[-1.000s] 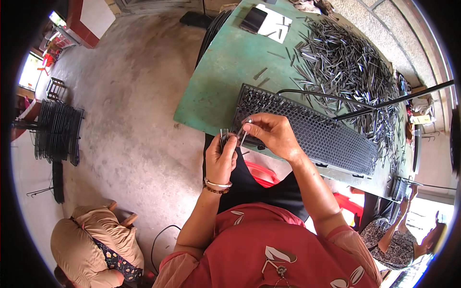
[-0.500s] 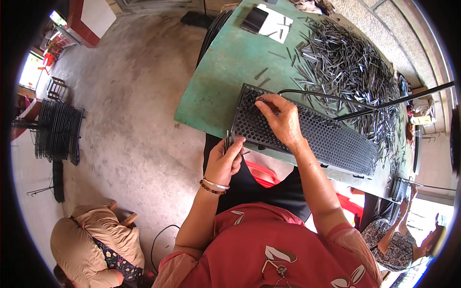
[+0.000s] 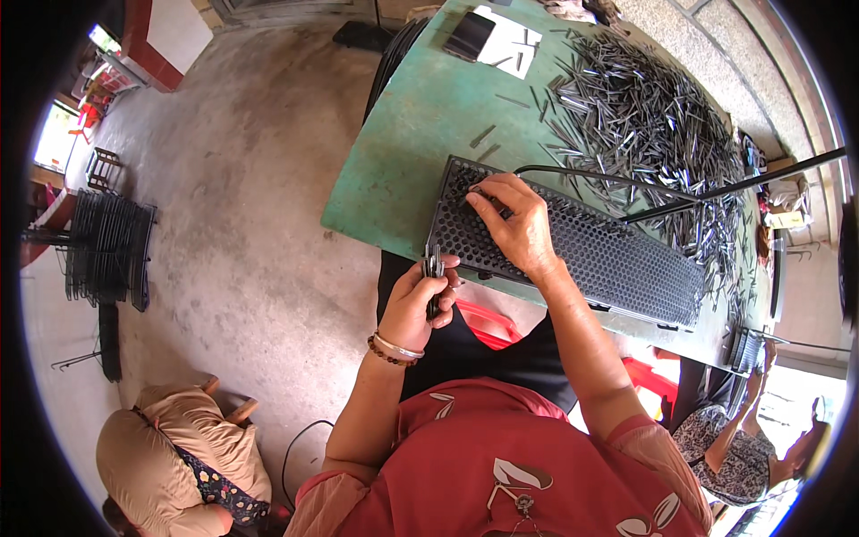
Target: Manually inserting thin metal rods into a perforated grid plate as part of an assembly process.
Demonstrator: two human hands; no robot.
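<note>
A bundle of thin dark strips (image 3: 434,265) stands upright in my left hand (image 3: 413,309), its fingers wrapped round them beside the tray's near left corner. My right hand (image 3: 521,225) is over the left end of a long black tray (image 3: 617,259) full of round holes. Its thumb and forefinger are pinched close to the holes; what sits between the fingertips is too small and dark to tell. The tray lies slantwise along the near edge of the green table (image 3: 385,170).
A large heap of loose dark strips (image 3: 644,125) covers the table's far right. A black rod (image 3: 743,188) crosses above the tray. A dark case (image 3: 470,36) and white paper (image 3: 512,45) lie at the back. Other people (image 3: 183,456) sit at lower left and right.
My right hand has shifted slightly left and down over the tray. In my left hand the bundle has turned a little and the fingers have shifted round it.
</note>
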